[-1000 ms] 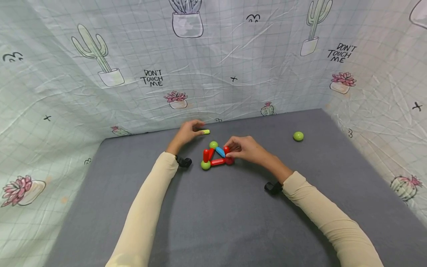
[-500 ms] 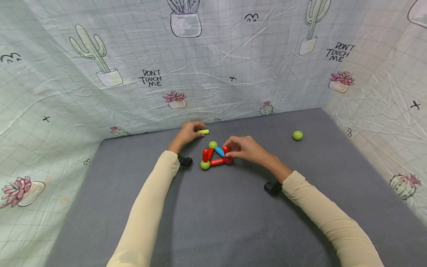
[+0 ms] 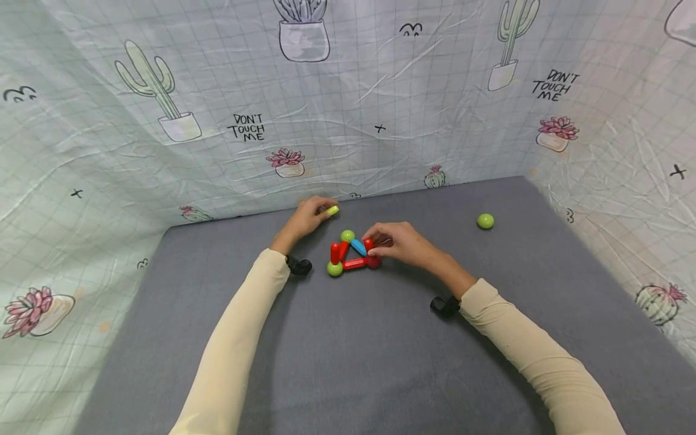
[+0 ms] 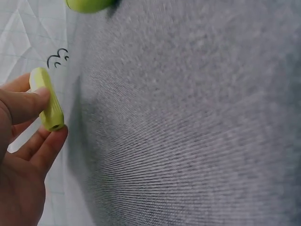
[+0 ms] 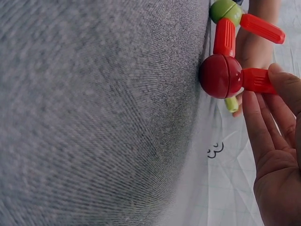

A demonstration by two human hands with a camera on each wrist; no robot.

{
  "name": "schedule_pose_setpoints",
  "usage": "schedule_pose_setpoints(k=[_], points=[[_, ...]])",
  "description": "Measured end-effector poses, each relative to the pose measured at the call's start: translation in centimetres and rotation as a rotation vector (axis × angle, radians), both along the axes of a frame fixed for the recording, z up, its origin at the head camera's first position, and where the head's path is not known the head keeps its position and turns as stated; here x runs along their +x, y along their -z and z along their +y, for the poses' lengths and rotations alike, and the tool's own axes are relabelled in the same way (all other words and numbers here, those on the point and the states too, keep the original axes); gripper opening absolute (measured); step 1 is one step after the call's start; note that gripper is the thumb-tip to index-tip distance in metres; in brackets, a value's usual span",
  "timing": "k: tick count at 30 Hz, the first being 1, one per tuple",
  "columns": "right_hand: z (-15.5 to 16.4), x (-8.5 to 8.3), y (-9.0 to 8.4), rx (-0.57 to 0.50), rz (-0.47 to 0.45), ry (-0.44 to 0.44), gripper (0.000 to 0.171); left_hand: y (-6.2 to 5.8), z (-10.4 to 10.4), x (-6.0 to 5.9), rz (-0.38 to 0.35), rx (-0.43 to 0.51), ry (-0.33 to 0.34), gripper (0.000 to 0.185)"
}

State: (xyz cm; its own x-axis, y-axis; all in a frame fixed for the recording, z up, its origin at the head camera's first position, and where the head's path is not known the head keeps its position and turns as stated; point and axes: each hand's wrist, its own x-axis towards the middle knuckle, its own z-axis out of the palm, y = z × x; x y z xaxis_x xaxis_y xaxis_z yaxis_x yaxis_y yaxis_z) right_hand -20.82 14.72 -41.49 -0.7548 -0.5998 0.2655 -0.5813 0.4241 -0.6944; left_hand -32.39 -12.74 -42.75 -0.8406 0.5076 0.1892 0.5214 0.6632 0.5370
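Observation:
Near the back edge of the table, my left hand (image 3: 306, 219) pinches a yellow-green building stick (image 4: 52, 113) between thumb and fingers, raised off the cloth. My right hand (image 3: 402, 241) pinches an upright red stick (image 5: 256, 80) that stands on a dark red ball (image 5: 220, 76). That ball is one corner of a flat triangle. A lying red stick (image 3: 355, 263) runs from it to a green ball (image 3: 334, 269), which carries another upright red stick (image 3: 335, 252). A blue stick (image 3: 358, 246) and a further red stick (image 3: 344, 250) lead to the far green ball (image 3: 347, 235).
A loose green ball (image 3: 486, 221) lies on the right part of the grey table (image 3: 348, 356). Behind and at both sides hangs a cactus-print cloth (image 3: 348, 90), close to my left hand.
My left hand has picked up the yellow-green stick and tilted it, its far end now pointing up. The right hand and the triangle have stayed in place.

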Motion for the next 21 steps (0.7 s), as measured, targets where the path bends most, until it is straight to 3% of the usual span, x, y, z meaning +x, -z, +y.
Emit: schedule_pose_setpoints(k=[5,10,14,16,21], points=[[-0.1,0.1,0.0,-0.012,-0.005,0.008,0.03,-0.5,0.0,0.7,-0.049,0.113,-0.007,0.033],[-0.1,0.2,-0.1,-0.021,-0.017,0.01,0.03,-0.9,-0.1,1.7,-0.133,0.305,0.0,0.033],[-0.1,0.2,0.0,-0.021,-0.021,0.018,0.029,-1.3,0.1,2.6,-0.211,0.451,0.07,0.035],[-0.2,0.1,-0.1,-0.022,-0.021,0.017,0.029,-2.2,0.4,3.6,-0.251,0.504,0.111,0.035],[-0.2,0.1,0.0,-0.028,-0.022,0.006,0.029,-4.1,1.1,6.0,-0.309,0.563,0.187,0.034]])
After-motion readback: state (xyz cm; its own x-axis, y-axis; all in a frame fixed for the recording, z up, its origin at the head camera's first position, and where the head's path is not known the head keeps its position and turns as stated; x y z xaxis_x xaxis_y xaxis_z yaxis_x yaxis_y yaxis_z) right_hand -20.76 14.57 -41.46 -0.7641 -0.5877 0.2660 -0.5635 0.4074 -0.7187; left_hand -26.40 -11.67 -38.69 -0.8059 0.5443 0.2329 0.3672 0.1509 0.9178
